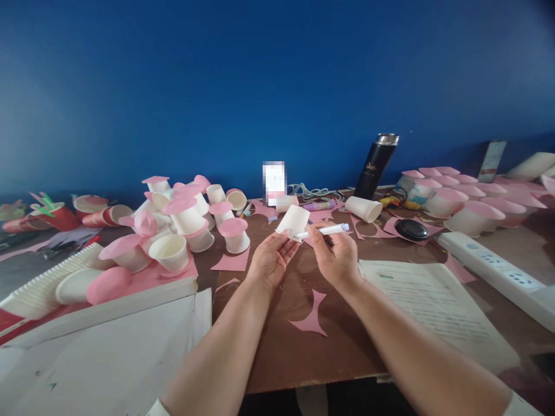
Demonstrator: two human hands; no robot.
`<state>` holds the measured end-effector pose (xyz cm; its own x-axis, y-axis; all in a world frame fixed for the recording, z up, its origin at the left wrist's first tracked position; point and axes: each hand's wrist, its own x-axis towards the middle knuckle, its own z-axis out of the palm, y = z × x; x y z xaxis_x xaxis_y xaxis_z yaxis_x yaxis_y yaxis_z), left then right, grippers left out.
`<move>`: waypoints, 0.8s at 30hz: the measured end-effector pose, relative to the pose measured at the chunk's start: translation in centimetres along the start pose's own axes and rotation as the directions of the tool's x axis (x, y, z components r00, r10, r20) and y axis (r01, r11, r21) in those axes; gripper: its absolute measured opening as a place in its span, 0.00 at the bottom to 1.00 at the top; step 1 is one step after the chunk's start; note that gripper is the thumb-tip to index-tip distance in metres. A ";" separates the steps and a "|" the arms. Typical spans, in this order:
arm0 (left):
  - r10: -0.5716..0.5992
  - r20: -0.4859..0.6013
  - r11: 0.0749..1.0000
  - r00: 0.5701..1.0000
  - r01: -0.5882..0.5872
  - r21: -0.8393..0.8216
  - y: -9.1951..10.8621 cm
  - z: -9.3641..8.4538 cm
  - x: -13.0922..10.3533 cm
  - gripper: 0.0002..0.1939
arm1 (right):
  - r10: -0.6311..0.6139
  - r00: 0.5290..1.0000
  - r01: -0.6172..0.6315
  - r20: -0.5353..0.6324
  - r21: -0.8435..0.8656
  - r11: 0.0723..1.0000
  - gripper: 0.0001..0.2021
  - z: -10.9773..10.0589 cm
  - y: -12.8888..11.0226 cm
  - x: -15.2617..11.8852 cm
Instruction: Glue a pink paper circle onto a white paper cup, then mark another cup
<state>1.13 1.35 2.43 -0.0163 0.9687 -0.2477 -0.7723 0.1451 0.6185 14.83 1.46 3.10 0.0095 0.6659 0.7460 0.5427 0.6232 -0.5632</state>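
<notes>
My left hand (274,258) is closed on a small white paper cup (293,221), gripping it near its rim and keeping it tilted above the table. Pinched in my right hand (338,257) is a white glue stick or pen-like tube (327,230) with a pale blue end; its exact kind is unclear. The tube's tip is close to the cup's rim, and I cannot tell whether they touch. On the table below the hands lies a pink paper offcut (311,316).
Paper cups with pink discs (186,215) crowd the left, beside a stack of cups (56,283). More disc-topped cups (474,214) stand at right. A black flask (376,167), a white power strip (498,271), a black round lid (411,229) and a printed sheet (429,300) surround the hands.
</notes>
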 end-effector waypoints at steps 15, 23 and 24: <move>0.004 -0.029 1.000 1.000 -0.004 -0.016 -0.1 -0.2 0.1 0.03 | -0.055 0.998 0.054 0.009 0.027 0.998 0.07 -0.1 -0.3 0.1; -0.012 -0.061 0.999 0.998 0.009 -0.045 0.1 0.2 0.0 0.01 | -0.047 0.999 0.047 -0.004 0.026 0.999 0.08 0.1 -0.2 0.0; -0.020 -0.068 0.998 0.997 0.017 -0.053 0.1 0.3 -0.1 0.01 | -0.037 0.999 0.037 0.000 0.031 0.999 0.08 0.1 -0.1 0.1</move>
<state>1.24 1.35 2.73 -0.0439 0.9495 -0.3107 -0.8047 0.1507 0.5742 14.70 1.43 3.20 -0.0104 0.6421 0.7665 0.5165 0.6598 -0.5458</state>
